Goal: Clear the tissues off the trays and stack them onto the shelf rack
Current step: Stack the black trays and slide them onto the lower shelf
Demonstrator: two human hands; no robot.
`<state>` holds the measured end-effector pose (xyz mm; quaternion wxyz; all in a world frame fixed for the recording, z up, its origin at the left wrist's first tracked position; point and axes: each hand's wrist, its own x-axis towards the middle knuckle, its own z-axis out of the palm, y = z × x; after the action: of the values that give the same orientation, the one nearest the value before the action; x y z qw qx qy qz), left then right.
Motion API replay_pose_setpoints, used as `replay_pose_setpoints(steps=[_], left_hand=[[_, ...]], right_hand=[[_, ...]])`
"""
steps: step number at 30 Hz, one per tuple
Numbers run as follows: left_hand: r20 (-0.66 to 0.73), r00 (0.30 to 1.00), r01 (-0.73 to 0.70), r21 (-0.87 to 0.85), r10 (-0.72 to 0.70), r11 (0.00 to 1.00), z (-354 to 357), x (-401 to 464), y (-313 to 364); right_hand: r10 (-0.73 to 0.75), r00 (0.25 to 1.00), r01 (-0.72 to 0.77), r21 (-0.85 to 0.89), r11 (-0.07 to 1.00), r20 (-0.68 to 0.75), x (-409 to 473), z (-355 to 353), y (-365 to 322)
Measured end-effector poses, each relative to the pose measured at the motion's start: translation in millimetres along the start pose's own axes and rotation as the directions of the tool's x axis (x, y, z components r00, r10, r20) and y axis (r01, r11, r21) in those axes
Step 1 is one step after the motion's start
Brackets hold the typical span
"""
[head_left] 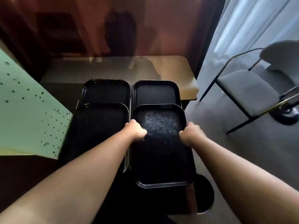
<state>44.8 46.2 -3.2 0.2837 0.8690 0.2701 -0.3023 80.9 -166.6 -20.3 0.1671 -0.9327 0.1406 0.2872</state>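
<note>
Four black trays lie two by two on a dark desk (53, 94). The left hand (135, 130) and the right hand (190, 135) grip the near right tray (161, 167), one on each long side, with the fingers of both curled closed over its rim. This tray has a scuffed, pale patch on its far half and its near end reaches out past the desk edge toward the person. Its far end overlaps the near edge of the far right tray (156, 92). Just beside it on the left lies the near left tray (100, 125), which overlaps the far left tray (106, 92) in the same way. No tissues show on any tray. A pale green perforated panel (27, 113) stands at the left. A tan tabletop (174, 70) sits beyond the trays, and a dark chair (244, 91) stands on the grey floor at the right, in front of pale curtains (252, 26)
</note>
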Motion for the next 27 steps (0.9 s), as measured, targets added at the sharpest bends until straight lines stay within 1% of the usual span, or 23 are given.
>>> replay_pose_setpoints(steps=[2, 5, 8, 11, 13, 16, 19, 22, 27], left_hand=[[0.006, 0.999, 0.036, 0.022, -0.036, 0.999, 10, 5, -11], [-0.054, 0.996, 0.074, -0.005, -0.074, 0.997, 20, 9, -23], [-0.053, 0.994, 0.093, -0.019, -0.094, 0.996, 31, 10, -32], [-0.025, 0.993, 0.111, -0.05, -0.112, 0.993, 45, 9, -40], [-0.046, 0.992, 0.112, -0.094, -0.116, 0.989, 51, 6, -42], [-0.112, 0.985, 0.113, -0.186, -0.135, 0.976, 47, 7, -39], [-0.164, 0.982, 0.048, -0.272, -0.096, 0.961, 29, 17, -28], [-0.196, 0.979, -0.011, -0.324, -0.056, 0.946, 7, 32, -13], [-0.201, 0.98, -0.045, -0.311, -0.019, 0.949, -22, 61, 7]], right_hand=[[0.072, 0.997, -0.072, 0.005, 0.997, 0.013, 3, 17, 20], [0.146, 0.989, -0.147, 0.018, 0.989, 0.03, 7, 38, 44], [0.165, 0.985, -0.167, 0.041, 0.985, 0.042, 10, 53, 61], [0.154, 0.988, -0.153, 0.079, 0.985, -0.011, 13, 61, 72], [0.134, 0.99, -0.128, 0.132, 0.983, -0.039, 13, 64, 75], [0.058, 0.992, -0.024, 0.288, 0.957, -0.111, 18, 66, 75], [0.015, 0.982, 0.06, 0.388, 0.92, -0.186, 30, 56, 62], [-0.009, 0.974, 0.108, 0.432, 0.896, -0.224, 47, 41, 43], [-0.05, 0.969, 0.155, 0.436, 0.886, -0.243, 81, 19, 10]])
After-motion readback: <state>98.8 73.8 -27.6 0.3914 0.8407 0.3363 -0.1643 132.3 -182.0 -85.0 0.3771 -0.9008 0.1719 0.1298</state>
